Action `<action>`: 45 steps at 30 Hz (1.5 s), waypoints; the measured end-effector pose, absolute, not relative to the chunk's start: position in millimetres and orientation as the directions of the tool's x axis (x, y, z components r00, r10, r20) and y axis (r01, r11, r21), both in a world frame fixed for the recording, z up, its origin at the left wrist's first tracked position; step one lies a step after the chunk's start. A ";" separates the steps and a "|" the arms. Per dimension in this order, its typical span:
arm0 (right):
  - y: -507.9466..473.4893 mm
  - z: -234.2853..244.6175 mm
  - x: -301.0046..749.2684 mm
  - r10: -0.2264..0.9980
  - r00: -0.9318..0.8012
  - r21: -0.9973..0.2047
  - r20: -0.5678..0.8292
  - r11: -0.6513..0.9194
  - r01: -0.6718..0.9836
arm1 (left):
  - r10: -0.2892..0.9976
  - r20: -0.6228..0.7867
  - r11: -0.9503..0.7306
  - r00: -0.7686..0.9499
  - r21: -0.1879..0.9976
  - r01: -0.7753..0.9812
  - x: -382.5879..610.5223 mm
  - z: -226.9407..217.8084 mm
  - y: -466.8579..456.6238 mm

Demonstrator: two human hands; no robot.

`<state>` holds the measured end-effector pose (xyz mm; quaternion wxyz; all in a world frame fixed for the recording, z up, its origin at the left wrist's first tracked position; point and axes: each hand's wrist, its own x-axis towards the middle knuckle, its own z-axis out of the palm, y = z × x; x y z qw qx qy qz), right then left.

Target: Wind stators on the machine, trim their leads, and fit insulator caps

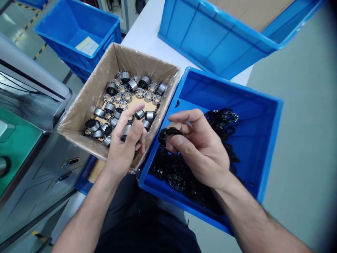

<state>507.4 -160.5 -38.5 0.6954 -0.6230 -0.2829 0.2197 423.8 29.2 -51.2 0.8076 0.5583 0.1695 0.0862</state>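
My left hand (pixel 126 144) hovers over the near edge of a cardboard box (pixel 86 91) lined with clear plastic, its fingers closed round a silver cylindrical metal part (pixel 125 131). Several more silver and black ring-shaped parts (pixel 126 96) lie in that box. My right hand (pixel 200 147) pinches a black plastic ring (pixel 168 134) over the left wall of a blue plastic bin (pixel 271 140). A pile of black rings (pixel 223 123) lies inside that bin. The two hands are close together, almost touching.
A second blue bin (pixel 210 35) with a cardboard sheet inside stands on the white table (pixel 144 33) at the back. Another blue bin (pixel 76 31) holding a yellow paper sits at the far left. A grey machine with a green panel (pixel 15 140) is on my left.
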 end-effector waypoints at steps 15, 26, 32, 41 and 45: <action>-146.6 -54.7 493.5 0.475 0.872 -0.993 0.119 0.065 0.100 | 0.137 -0.189 0.282 0.972 0.948 0.145 407.8 -65.7 26.2; -145.2 -61.8 492.3 0.458 0.857 -0.971 0.236 0.090 0.220 | 0.140 -0.227 0.175 0.964 0.964 0.201 403.0 -65.3 27.4; -137.3 -59.0 483.5 0.391 0.859 -0.939 0.330 0.041 0.342 | 0.083 -0.214 0.215 0.973 0.957 0.192 404.9 -60.0 24.3; -191.6 -66.1 581.0 0.245 0.951 -0.826 0.191 -0.484 0.291 | 0.175 -0.190 -0.674 0.966 0.692 0.258 406.2 -29.0 88.7; -204.3 -90.7 596.1 0.315 0.931 -0.371 -0.186 -0.900 0.230 | 0.190 -0.156 -0.868 0.969 0.436 0.240 418.4 -20.7 132.9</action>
